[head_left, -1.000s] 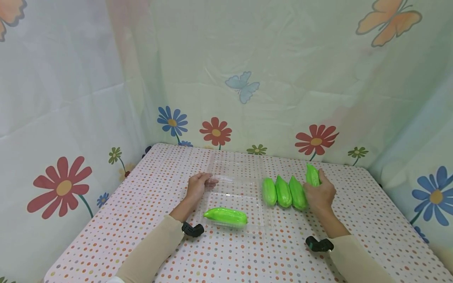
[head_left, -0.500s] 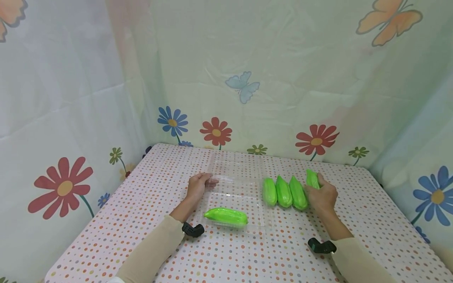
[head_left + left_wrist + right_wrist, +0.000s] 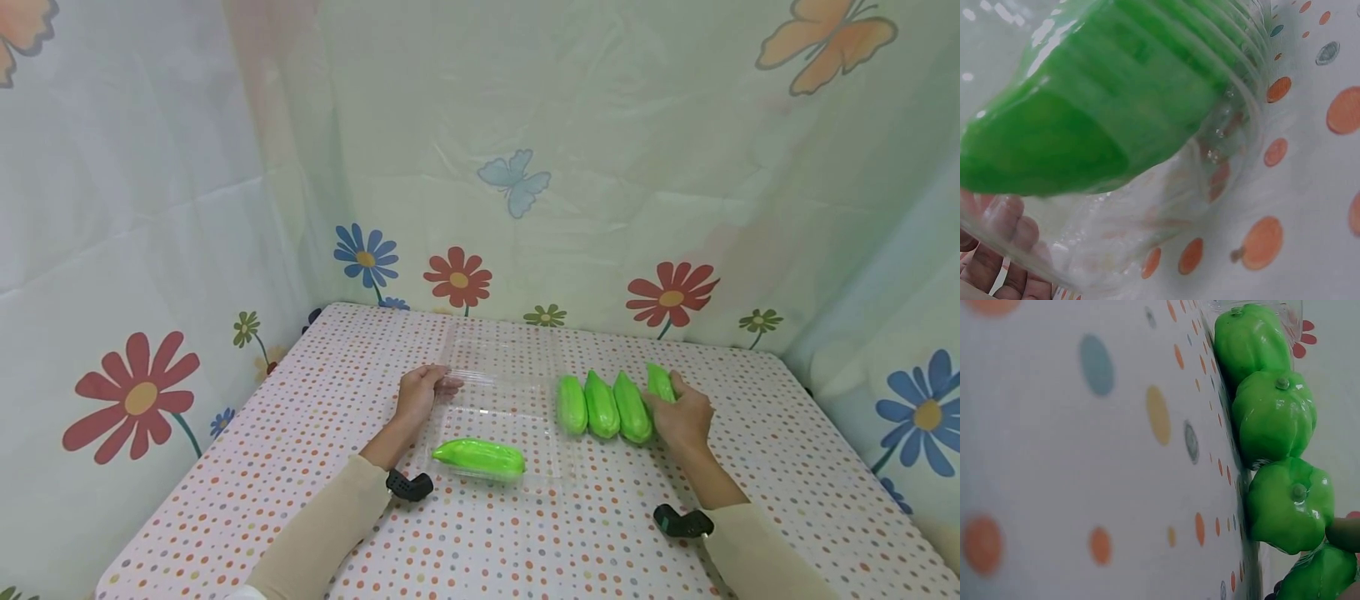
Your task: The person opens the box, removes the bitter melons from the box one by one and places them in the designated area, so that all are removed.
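A clear plastic clamshell box [image 3: 510,417] lies opened out, its lid [image 3: 502,350] to the back. Inside, near the front wall, one bright green ridged gourd [image 3: 480,457] lies crosswise. My left hand [image 3: 418,395] holds the box's left edge; its fingers [image 3: 1013,275] show by the clear wall in the left wrist view. To the right of the box stand three similar gourds side by side: the left one [image 3: 572,406], the middle one [image 3: 602,406] and the right one [image 3: 632,408]. My right hand [image 3: 682,414] grips another gourd [image 3: 660,383] at the row's right end, partly hidden by the hand.
Underneath is a table with a dotted cloth [image 3: 480,554]. Flowered curtains [image 3: 420,125] enclose it at the back and both sides. A black wrist camera [image 3: 410,486] sits on the left forearm and another wrist camera [image 3: 682,522] on the right.
My right hand has brought its gourd down and slightly toward me, beside the row. The left hand, the box and the other gourds keep their places.
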Action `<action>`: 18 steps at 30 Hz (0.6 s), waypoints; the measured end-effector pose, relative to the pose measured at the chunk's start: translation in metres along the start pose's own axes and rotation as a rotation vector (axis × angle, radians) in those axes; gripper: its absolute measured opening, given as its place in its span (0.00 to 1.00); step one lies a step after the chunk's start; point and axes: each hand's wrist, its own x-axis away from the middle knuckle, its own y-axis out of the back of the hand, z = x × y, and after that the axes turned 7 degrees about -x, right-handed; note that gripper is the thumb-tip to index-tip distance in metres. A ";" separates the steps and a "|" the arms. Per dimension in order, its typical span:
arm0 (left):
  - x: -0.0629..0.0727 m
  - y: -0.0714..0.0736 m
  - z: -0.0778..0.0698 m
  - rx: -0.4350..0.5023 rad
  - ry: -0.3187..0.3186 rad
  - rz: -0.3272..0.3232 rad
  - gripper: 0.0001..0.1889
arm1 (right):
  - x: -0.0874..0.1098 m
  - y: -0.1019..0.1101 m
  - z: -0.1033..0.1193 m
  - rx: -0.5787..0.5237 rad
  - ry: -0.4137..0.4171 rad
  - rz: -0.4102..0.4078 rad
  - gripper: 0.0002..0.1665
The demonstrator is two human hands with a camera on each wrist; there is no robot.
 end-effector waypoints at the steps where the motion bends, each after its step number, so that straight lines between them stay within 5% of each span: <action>1: 0.000 -0.001 -0.001 0.003 -0.001 -0.003 0.19 | 0.000 0.000 0.000 0.008 0.000 0.002 0.42; 18: -0.001 -0.001 -0.001 0.015 -0.003 -0.006 0.17 | -0.005 0.003 -0.007 0.047 -0.026 0.075 0.44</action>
